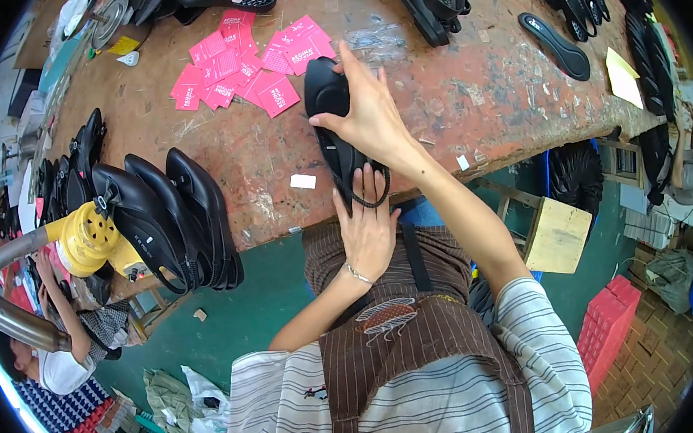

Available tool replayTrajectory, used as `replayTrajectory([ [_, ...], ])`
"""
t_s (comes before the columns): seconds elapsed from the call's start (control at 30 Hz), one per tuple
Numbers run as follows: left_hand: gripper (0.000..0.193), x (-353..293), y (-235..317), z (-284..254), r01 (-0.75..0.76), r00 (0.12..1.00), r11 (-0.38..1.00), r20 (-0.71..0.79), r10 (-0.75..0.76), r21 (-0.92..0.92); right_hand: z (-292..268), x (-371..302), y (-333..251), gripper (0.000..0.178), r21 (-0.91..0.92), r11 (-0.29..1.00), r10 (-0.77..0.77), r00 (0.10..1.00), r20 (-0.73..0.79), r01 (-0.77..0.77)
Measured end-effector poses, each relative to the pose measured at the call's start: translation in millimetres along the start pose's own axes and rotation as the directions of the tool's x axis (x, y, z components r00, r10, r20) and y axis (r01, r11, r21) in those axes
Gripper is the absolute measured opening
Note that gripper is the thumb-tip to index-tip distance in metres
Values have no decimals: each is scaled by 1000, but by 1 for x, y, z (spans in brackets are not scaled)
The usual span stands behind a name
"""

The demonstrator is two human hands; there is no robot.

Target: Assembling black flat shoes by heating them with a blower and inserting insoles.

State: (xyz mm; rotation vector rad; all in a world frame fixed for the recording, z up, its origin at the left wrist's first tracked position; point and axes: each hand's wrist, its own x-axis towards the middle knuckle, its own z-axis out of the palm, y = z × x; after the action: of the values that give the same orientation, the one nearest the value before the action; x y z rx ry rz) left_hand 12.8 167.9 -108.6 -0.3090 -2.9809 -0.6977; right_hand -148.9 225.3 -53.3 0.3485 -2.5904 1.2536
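Note:
A black sandal (326,92) lies on the worn worktable near its front edge, its wide toe strap away from me and its thin heel strap toward me. My right hand (371,113) grips the toe part, thumb on the left side and fingers over the far right side. At the heel end, my left hand (368,231) holds the sandal, its fingers reaching up over the insole and inside the heel strap loop. The sole's underside is hidden. Left of the sandal rests a small white label (303,182).
Pink printed cards (276,94) lie scattered beyond the sandal. Black shoes (191,204) stand in a row at left, beside a yellow fixture (88,237). A loose insole (554,45) and yellow paper (622,77) lie at right. Another person (57,361) works at far left.

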Motion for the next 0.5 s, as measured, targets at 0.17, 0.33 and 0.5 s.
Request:
replayTrajectory([
  [0.17, 55, -7, -21, 12, -16, 999, 1000, 30, 15, 9, -29, -48, -2, 37, -4, 962, -257, 904, 342, 275],
  [0.33, 42, -7, -14, 13, 13, 999, 987, -33, -18, -160, -12, -102, 15, 16, -172, 963, -147, 938, 315, 209],
  [0.5, 36, 3, -18, 9, -28, 999, 999, -19, 27, -20, 25, -10, 15, 48, -258, 949, 18, 784, 621, 183],
])
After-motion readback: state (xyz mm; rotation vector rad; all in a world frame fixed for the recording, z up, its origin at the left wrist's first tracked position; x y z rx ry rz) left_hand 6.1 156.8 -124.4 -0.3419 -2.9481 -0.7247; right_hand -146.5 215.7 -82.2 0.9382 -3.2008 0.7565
